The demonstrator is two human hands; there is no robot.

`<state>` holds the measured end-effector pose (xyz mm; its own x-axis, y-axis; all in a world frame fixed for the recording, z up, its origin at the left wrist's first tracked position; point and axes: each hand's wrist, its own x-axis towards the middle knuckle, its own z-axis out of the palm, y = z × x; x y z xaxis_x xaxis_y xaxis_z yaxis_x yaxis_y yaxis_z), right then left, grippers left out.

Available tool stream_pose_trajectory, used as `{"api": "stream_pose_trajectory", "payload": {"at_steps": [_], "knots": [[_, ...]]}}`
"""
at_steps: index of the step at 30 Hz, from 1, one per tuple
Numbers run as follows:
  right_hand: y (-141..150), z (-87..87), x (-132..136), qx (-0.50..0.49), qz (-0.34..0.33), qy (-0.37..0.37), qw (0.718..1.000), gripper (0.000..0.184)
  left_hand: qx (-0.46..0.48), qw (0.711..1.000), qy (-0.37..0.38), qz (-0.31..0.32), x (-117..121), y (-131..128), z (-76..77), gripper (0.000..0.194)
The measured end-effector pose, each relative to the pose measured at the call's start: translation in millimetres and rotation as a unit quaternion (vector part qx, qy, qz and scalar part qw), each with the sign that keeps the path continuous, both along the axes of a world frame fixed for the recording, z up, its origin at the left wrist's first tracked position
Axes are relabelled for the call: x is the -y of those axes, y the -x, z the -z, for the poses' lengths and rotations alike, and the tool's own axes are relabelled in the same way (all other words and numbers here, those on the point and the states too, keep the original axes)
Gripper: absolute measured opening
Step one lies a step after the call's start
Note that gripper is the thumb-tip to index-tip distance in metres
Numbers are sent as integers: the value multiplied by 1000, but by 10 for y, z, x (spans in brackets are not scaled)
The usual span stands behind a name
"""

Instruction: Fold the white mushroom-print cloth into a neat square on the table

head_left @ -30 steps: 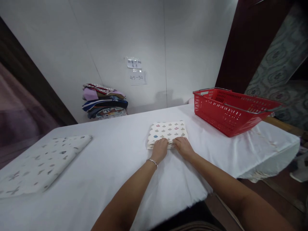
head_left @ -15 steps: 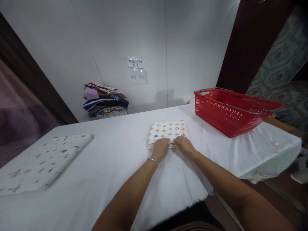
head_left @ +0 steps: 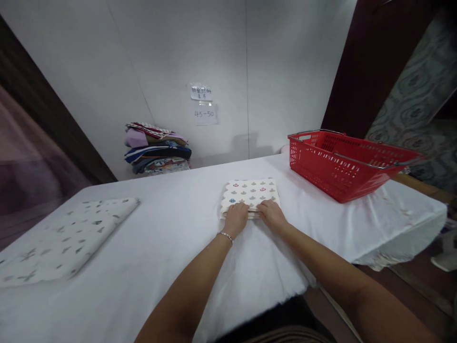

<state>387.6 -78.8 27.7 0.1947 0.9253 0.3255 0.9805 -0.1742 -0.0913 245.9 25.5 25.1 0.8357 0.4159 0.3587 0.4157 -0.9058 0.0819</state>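
A folded cream cloth (head_left: 252, 191) printed with grey boat-like shapes, red anchors and a blue mark lies flat on the white-covered table (head_left: 171, 238). Its layers show along the near edge. My left hand (head_left: 237, 218), with a bracelet at the wrist, grips that edge, fingers curled over the top. Just to the right, my right hand (head_left: 272, 214) holds the same edge near its right corner. A small gap separates the two hands. Both thumbs are mostly hidden.
To the right stands a red plastic basket (head_left: 342, 169) with metal handles. Another patterned cloth (head_left: 67, 238) lies folded at the left. Behind the table's far edge is a pile of folded fabrics (head_left: 157, 147) against the wall. Two paper signs (head_left: 205, 114) hang above.
Both hands stay on the near edge of the folded cloth. The left hand has shifted very slightly left; the cloth looks the same.
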Motion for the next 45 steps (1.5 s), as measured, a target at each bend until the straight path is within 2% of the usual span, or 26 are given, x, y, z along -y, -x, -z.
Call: {"api": "stream_pose_trajectory", "payload": {"at_steps": [3,8,11,19,28,36,41,45], "knots": [[-3,31,-8,10,10,9,1000,15,-12,1000,-24,0,-51,33,28,23],[-42,64,-15,28,-3,13,1000,16,-30,997,-60,-36,-181,136,53,26],[-53,67,-8,28,-11,12,999,18,-30,997,-70,-27,-217,199,52,25],[-19,137,84,36,-30,-36,998,20,-3,999,-46,-8,-189,294,81,28],[-50,228,98,38,-42,-40,998,22,4,998,-58,9,-226,346,150,30],[-55,267,109,30,-39,-32,998,28,38,996,-44,-63,-205,458,179,18],[-56,303,148,35,-42,-52,997,31,49,997,-8,-58,-215,525,159,15],[-44,329,151,25,-38,-61,997,31,85,995,9,-58,-167,448,61,10]]}}
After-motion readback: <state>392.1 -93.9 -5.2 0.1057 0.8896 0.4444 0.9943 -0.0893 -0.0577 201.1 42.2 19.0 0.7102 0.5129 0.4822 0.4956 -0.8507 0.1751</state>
